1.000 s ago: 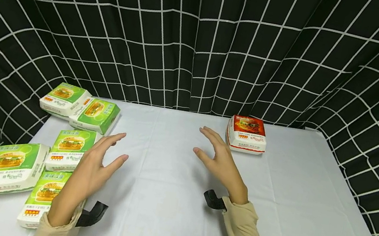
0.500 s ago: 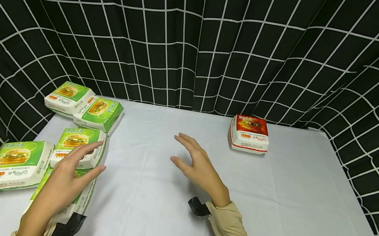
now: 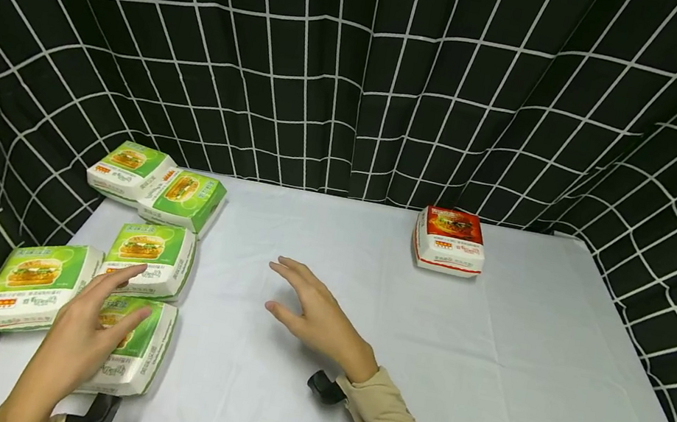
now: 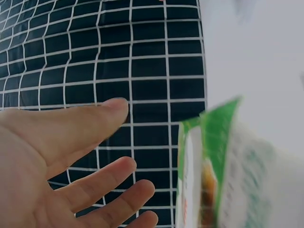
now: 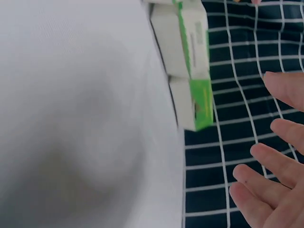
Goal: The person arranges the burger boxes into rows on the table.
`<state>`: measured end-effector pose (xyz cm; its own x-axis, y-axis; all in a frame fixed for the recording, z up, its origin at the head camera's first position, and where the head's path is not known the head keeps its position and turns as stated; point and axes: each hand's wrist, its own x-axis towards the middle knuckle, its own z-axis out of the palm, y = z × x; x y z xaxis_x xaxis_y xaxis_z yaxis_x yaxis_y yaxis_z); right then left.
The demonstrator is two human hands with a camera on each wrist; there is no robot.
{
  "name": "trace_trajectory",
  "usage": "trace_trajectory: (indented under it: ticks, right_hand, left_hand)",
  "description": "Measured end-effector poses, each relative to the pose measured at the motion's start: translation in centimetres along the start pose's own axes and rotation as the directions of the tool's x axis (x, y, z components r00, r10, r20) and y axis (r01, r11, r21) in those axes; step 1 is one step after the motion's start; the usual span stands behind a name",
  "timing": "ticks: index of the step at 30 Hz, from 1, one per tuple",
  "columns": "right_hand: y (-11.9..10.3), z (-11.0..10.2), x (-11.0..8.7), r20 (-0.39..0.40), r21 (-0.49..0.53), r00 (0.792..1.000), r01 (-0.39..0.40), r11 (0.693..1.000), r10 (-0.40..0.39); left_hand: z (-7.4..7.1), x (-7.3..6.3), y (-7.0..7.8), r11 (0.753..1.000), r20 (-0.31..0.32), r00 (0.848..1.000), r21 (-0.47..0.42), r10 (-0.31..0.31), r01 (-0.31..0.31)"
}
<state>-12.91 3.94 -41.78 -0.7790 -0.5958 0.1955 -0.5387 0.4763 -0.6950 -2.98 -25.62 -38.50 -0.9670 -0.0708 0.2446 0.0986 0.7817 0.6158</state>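
In the head view my left hand [image 3: 75, 339] hovers over the front green-and-white burger box [image 3: 143, 350], fingers spread and holding nothing. Its fingertips overlap the burger box behind [image 3: 152, 239], and another burger box [image 3: 35, 272] lies just to its left. The left wrist view has the same hand [image 4: 71, 175], thumb apart from the fingers, with a blurred burger box [image 4: 218, 166] beyond the fingertips. My right hand [image 3: 320, 320] is held above the white cloth at mid-table, fingers extended, with nothing in it. In the right wrist view that hand [image 5: 275, 175] faces two burger boxes [image 5: 202, 104].
Two more green burger boxes, one at the corner [image 3: 131, 161] and one leaning against it [image 3: 182, 200], are at the back left. A red-and-white burger box [image 3: 449, 241] stands at the back right. A black gridded curtain [image 3: 360, 80] surrounds the white-covered table [image 3: 484, 385].
Both hands have moved left and nearer the front edge. The left hand has come over the front green box; the right has drawn away from the red box. The boxes rest where they were.
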Motion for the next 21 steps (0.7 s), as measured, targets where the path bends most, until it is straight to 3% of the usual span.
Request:
trace_trajectory:
  ticks: [13, 21]
  right_hand:
    - [-2.9, 4.5, -0.1, 0.14, -0.078, 0.99, 0.035, 0.996, -0.023]
    - [-4.1, 6.8, 0.3, 0.191, -0.039, 0.979, 0.078, 0.996, -0.069]
  left_hand:
    - [-0.5, -2.0, -3.1, 0.996, -0.028, 0.997, 0.065, -0.067, 0.069]
    - [-1.0, -2.9, -4.4, 0.991, -0.015, 0.993, 0.06, -0.117, 0.118]
